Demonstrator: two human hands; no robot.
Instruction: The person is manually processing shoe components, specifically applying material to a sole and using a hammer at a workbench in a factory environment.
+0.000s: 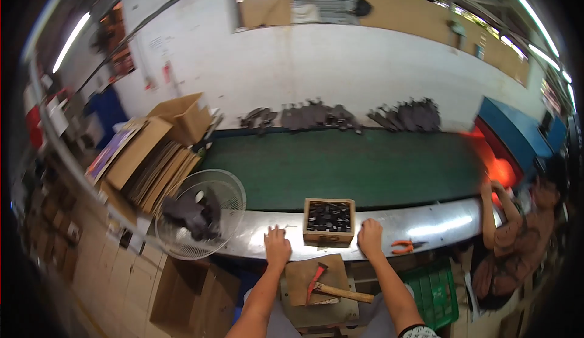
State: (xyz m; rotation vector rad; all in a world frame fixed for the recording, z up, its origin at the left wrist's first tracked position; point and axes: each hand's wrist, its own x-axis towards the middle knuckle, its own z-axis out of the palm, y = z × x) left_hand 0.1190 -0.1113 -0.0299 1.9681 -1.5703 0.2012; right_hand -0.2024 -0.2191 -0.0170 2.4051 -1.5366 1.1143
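Observation:
On the shiny metal ledge rests my left hand (277, 245), its fingers a little apart and nothing visible in them. My right hand (370, 239) lies at the right side of a wooden box (328, 238); its fingers look bent, and their tips are hard to make out. Many small dark pieces (328, 216) fill the box, which stands between both hands. Below it, a hammer (344, 292) with a red head and wooden handle lies on a brown board (298, 277). Orange-handled pliers (403, 247) lie on the ledge to the right of my right hand.
A white mesh basket (237, 201) with dark pieces stands left. Behind the ledge runs a green conveyor belt (340, 162), with dark flat pieces (413, 116) along its far edge. A co-worker (517, 241) reaches toward the glowing blue machine (511, 131). Cardboard (146, 174) is stacked left.

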